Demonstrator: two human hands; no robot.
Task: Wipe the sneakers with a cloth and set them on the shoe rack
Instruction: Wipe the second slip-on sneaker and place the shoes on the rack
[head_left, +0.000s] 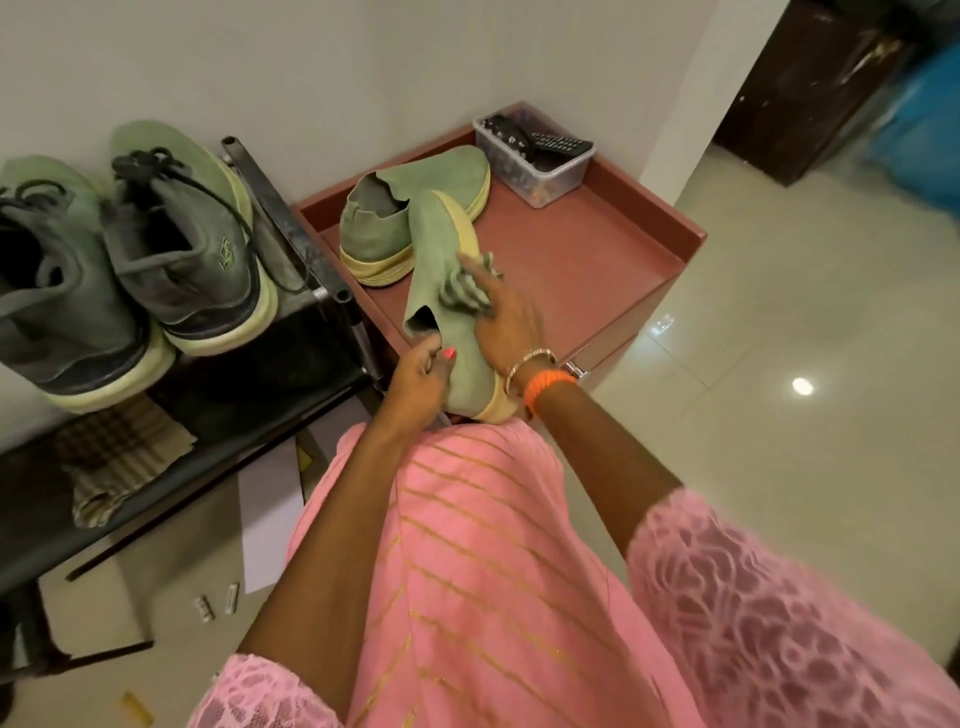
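The left hand (415, 376) grips a green slip-on sneaker (447, 291) at the edge of its opening, with the thumb curled over the rim and the fingers under it. The sneaker is held up in the air, tilted, with its toe pointing away toward the other slip-on sneaker (410, 208) and its heel close to the person's body. The right hand (506, 317) lies on the side of the held sneaker with straight fingers and presses a small striped cloth (470, 288) against the upper; the cloth is bunched under the fingertips. On the right wrist there are a thin bangle (530, 361) and an orange band (548, 387).

The other slip-on sneaker stands on a reddish-brown tray-top cabinet (597, 249), near its back left corner, and the toe of the held sneaker overlaps it in this view. At the far corner of the cabinet there is a clear plastic box (540, 166) with a remote control inside.

To the left, on the top shelf of a black shoe rack (291, 208), 2 green lace-up sneakers (176, 239) stand side by side with the heels toward the camera. On the lower shelf lies a folded checked cloth (111, 457). The floor (805, 364) is of pale glossy tiles
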